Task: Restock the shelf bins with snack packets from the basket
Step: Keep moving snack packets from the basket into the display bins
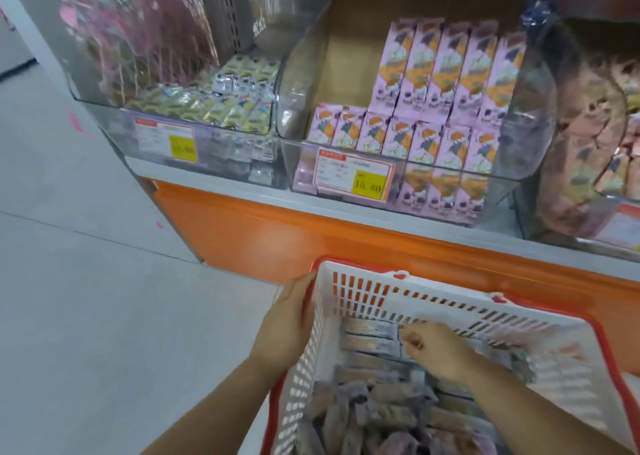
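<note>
A white basket [450,302] with a red rim sits low in front of me, holding several purple snack packets [374,382]. My left hand [287,319] grips the basket's left wall from outside. My right hand [436,350] reaches down inside the basket, its fingers curled on a packet near the far wall. On the shelf ahead, a clear bin [301,149] holds rows of purple and orange snack packets [446,108], with an empty space at its back left.
To the left, another clear bin [204,142] holds small silver and yellow packets. A third bin at the right edge [581,163] holds bagged snacks. The shelf has an orange base [263,232]. Grey floor [86,281] lies to the left.
</note>
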The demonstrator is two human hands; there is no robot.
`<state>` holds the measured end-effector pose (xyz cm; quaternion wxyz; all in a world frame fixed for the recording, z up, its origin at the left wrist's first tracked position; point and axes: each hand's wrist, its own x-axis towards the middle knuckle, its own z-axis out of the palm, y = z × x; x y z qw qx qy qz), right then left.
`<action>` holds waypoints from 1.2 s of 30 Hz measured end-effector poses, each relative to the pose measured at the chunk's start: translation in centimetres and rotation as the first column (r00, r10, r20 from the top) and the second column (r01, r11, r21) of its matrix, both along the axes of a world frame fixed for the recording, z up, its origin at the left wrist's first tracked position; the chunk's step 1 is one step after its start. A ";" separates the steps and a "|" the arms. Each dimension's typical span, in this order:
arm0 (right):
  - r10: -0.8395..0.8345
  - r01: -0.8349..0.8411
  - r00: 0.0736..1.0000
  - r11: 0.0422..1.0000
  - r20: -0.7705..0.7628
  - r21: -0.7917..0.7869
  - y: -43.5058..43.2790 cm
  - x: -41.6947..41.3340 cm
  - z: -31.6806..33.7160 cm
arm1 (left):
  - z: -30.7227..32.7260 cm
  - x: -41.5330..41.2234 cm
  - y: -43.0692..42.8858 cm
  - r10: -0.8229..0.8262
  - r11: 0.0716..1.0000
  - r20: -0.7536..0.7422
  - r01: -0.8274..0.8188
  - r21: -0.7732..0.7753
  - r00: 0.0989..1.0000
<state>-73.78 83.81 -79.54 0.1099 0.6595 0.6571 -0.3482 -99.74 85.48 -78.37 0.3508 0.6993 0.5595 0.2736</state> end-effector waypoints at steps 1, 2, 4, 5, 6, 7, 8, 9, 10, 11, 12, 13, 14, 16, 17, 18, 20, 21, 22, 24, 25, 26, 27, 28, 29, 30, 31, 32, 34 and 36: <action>-0.019 0.019 1.000 0.999 0.005 -0.033 0.0 0.0 -0.8 | -0.1 0.1 0.0 0.017 1.000 0.005 -0.017 0.019 1.000; -0.039 0.038 0.999 0.998 -0.006 -0.052 0.1 0.0 -1.8 | -0.3 0.1 0.0 0.027 0.999 0.007 -0.027 0.026 1.000; -0.121 0.116 0.991 0.990 -0.054 -0.085 0.1 -0.3 -3.6 | -0.5 0.0 0.0 0.047 0.999 0.020 -0.047 0.017 0.999; -0.176 0.168 0.982 0.981 -0.073 -0.101 0.1 -0.6 -4.4 | -0.6 0.0 0.0 0.055 0.998 0.024 -0.055 0.004 0.998; -0.227 0.214 0.970 0.968 -0.089 -0.132 0.3 -0.9 -5.5 | -0.6 0.1 0.1 0.062 0.998 0.029 -0.061 -0.005 0.998; -0.276 0.260 0.956 0.955 -0.104 -0.144 0.2 -1.1 -6.3 | -0.7 0.1 0.1 0.063 0.998 0.029 -0.063 -0.010 0.998; -0.336 0.319 0.932 0.939 -0.134 -0.132 0.2 -1.4 -7.4 | -0.7 0.1 0.2 0.060 0.998 0.029 -0.060 -0.011 0.998; -0.391 0.377 0.909 0.919 -0.145 -0.118 0.2 -1.8 -8.0 | -0.8 0.1 0.2 0.059 0.998 0.026 -0.058 -0.012 0.998; -0.441 0.430 0.881 0.897 -0.171 -0.098 0.2 -2.3 -8.6 | -0.9 0.0 0.2 0.061 0.998 0.020 -0.060 -0.014 0.998; -0.478 0.469 0.856 0.878 -0.198 -0.093 0.2 -2.9 -9.2 | -1.0 0.0 0.2 0.065 0.998 0.014 -0.064 -0.016 0.998; -0.512 0.501 0.829 0.859 -0.226 -0.109 0.3 -3.5 -9.8 | -1.1 0.0 0.3 0.067 0.998 0.009 -0.067 -0.020 0.998; -0.540 0.526 0.805 0.841 -0.244 -0.127 0.3 -4.1 -10.2 | -1.1 0.0 0.3 0.067 0.997 0.006 -0.067 -0.026 0.998; -0.548 0.531 0.797 0.836 -0.253 -0.137 0.3 -4.7 -10.7 | -1.1 0.0 0.3 0.064 0.998 0.006 -0.064 -0.028 0.998; -0.531 0.518 0.819 0.847 -0.218 -0.115 0.3 -5.9 -11.3 | -1.0 0.0 0.3 0.055 0.998 0.011 -0.055 -0.019 0.998; -0.508 0.503 0.842 0.861 -0.183 -0.077 0.4 -6.3 -11.6 | -1.0 0.0 0.3 0.051 0.999 0.009 -0.051 -0.013 0.999; -0.465 0.466 0.875 0.884 -0.134 -0.025 0.3 -6.6 -11.8 | -1.0 0.0 0.3 0.052 0.999 0.006 -0.052 -0.011 0.999; -0.332 0.332 0.943 0.942 -0.011 0.057 0.3 -6.8 -11.9 | -1.1 -0.1 0.4 0.056 0.998 -0.002 -0.056 -0.009 0.998; -0.262 0.258 0.963 0.963 0.053 0.081 0.4 -6.9 -11.7 | -1.2 -0.1 0.4 0.057 0.998 -0.006 -0.057 -0.007 0.998; -0.202 0.191 0.973 0.977 0.113 0.097 0.5 -6.9 -11.5 | -1.2 -0.1 0.4 0.057 0.998 -0.007 -0.057 -0.006 0.998; -0.092 0.062 0.972 0.988 0.214 0.141 0.9 -6.7 -11.0 | -1.4 -0.1 0.4 0.055 0.998 -0.004 -0.055 -0.005 0.998; -0.042 0.002 0.966 0.988 0.254 0.157 1.1 -6.7 -10.7 | -1.4 -0.1 0.4 0.054 0.999 -0.004 -0.054 -0.002 0.999; 0.013 -0.064 0.958 0.983 0.288 0.170 1.4 -6.5 -10.5 | -1.5 -0.1 0.4 0.054 0.999 -0.007 -0.054 0.000 0.998; 0.074 -0.135 0.946 0.975 0.316 0.176 1.8 -6.5 -10.3 | -1.5 -0.2 0.4 0.055 0.998 -0.010 -0.055 0.001 0.998; 0.128 -0.189 0.936 0.968 0.327 0.162 2.1 -6.4 -10.2 | -1.5 -0.1 0.4 0.057 0.998 -0.012 -0.057 0.003 0.998; 0.165 -0.215 0.936 0.968 0.312 0.131 2.5 -6.4 -10.0 | -1.5 -0.1 0.4 0.058 0.998 -0.012 -0.058 0.005 0.998; 0.189 -0.223 0.938 0.971 0.291 0.090 2.8 -6.5 -9.9 | -1.3 -0.1 0.4 0.058 0.998 -0.012 -0.058 0.009 0.998; 0.198 -0.219 0.941 0.975 0.275 0.048 3.1 -6.6 -9.7 | -1.3 -0.1 0.4 0.056 0.998 -0.014 -0.056 0.015 0.998; 0.193 -0.207 0.945 0.978 0.263 0.028 3.2 -6.8 -9.7 | -1.2 -0.1 0.5 0.054 0.998 -0.020 -0.053 0.022 0.998; 0.197 -0.216 0.947 0.975 0.254 0.046 3.2 -7.2 -10.2 | -1.3 -0.1 0.5 0.052 0.998 -0.035 -0.051 0.029 0.998; 0.220 -0.241 0.945 0.969 0.243 0.060 2.7 -7.4 -10.8 | -1.3 -0.1 0.4 0.051 0.998 -0.040 -0.050 0.031 0.998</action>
